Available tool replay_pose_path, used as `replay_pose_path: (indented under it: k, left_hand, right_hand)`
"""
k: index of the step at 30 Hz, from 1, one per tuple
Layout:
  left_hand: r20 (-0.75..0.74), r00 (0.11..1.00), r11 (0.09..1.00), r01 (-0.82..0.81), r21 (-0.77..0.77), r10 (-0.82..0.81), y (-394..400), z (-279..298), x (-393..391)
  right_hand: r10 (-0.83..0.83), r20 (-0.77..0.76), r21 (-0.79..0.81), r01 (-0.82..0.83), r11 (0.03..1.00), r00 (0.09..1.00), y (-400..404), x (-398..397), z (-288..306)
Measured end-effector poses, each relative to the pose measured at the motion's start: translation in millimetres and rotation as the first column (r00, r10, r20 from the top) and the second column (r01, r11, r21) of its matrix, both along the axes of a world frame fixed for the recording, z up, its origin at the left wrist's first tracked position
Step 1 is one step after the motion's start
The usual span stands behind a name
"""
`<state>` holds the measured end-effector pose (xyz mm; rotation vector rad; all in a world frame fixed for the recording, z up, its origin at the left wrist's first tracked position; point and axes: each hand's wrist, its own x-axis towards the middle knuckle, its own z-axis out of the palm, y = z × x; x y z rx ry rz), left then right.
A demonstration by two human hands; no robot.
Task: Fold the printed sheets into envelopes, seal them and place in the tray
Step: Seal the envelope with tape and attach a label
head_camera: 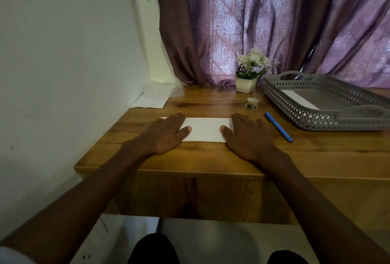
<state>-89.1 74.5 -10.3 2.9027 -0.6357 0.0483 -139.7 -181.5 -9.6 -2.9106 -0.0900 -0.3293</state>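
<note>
A folded white sheet [205, 129] lies flat on the wooden desk [211, 158] in front of me. My left hand [166, 134] presses flat on its left end, fingers straight. Over the sheet's right end my right hand [248, 137] rests flat, thumb on the paper. At the right stands a grey perforated tray [346, 121] with a white envelope [300, 99] inside. A roll of patterned tape [252, 103] sits behind the sheet. More white sheets [148, 101] lie at the desk's back left corner.
A blue pen [278, 126] lies between my right hand and the tray. A white pot of flowers [249, 74] stands at the back by the purple curtain [253, 21]. A white wall [63, 63] borders the desk on the left.
</note>
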Motion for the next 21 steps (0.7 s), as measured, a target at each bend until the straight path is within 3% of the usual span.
replay_pose_path:
  k: [4,6,9,12,15,21]
  left_hand:
    - [0.134,0.990,0.946,0.013,-0.322,0.032,-0.4,2.3,-11.5]
    - [0.228,0.971,0.901,0.039,-0.432,0.067,-3.4,8.4,-16.7]
    - [0.274,0.959,0.836,0.095,-0.541,0.068,-16.2,28.4,-4.3]
    - [0.265,0.961,0.807,0.092,-0.583,0.082,-40.8,48.1,25.2]
    - [0.251,0.962,0.786,0.068,-0.614,0.112,-80.5,59.7,55.8]
    - [0.244,0.967,0.782,0.100,-0.616,0.069,-152.6,52.0,103.6]
  right_hand:
    - [-0.088,0.428,0.390,-0.097,0.916,0.899,-18.4,-3.0,4.0]
    - [-0.203,0.503,0.487,-0.081,0.870,0.840,-29.7,4.3,8.7]
    - [-0.222,0.457,0.461,-0.016,0.887,0.861,-48.5,33.9,28.7]
    - [-0.117,0.268,0.448,-0.016,0.894,0.956,-66.2,80.5,55.4]
    - [-0.054,0.120,0.391,0.003,0.920,0.991,-72.1,120.4,70.7]
    - [0.028,0.101,0.277,-0.055,0.959,0.994,-80.2,142.7,61.6]
